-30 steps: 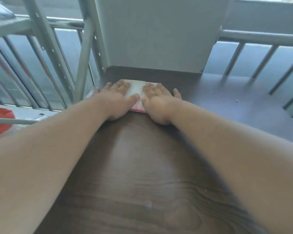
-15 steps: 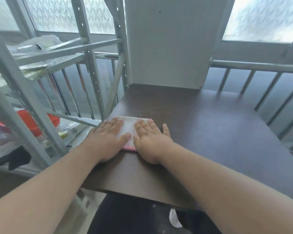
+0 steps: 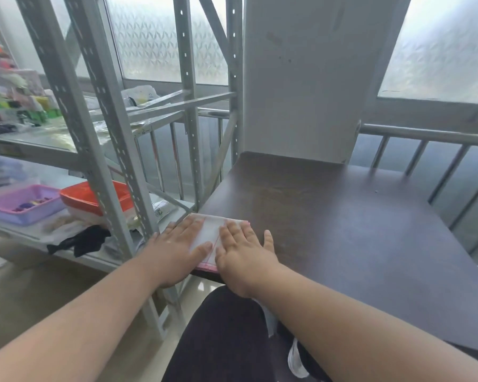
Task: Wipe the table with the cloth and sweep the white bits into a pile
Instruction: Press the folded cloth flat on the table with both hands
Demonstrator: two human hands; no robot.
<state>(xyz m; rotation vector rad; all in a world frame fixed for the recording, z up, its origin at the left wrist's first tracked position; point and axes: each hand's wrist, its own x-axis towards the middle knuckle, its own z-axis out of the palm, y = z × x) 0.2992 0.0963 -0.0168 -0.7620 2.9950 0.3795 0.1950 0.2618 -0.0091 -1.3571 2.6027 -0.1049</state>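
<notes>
A folded white cloth with a pink hem lies at the near left corner of the dark wooden table. My left hand presses flat on the cloth's left half, partly over the table's left edge. My right hand presses flat on its right half, fingers straight, thumb out on the wood. Both hands cover much of the cloth. One tiny white bit lies far right on the table.
A grey metal shelf rack stands close on the left, holding an orange tray, a purple tray and a black rag. A white pillar meets the table's far edge. Metal railing runs behind and right.
Both hands have drawn the cloth toward me, from the table's far left part to its near left corner. The view has pulled back and up.
</notes>
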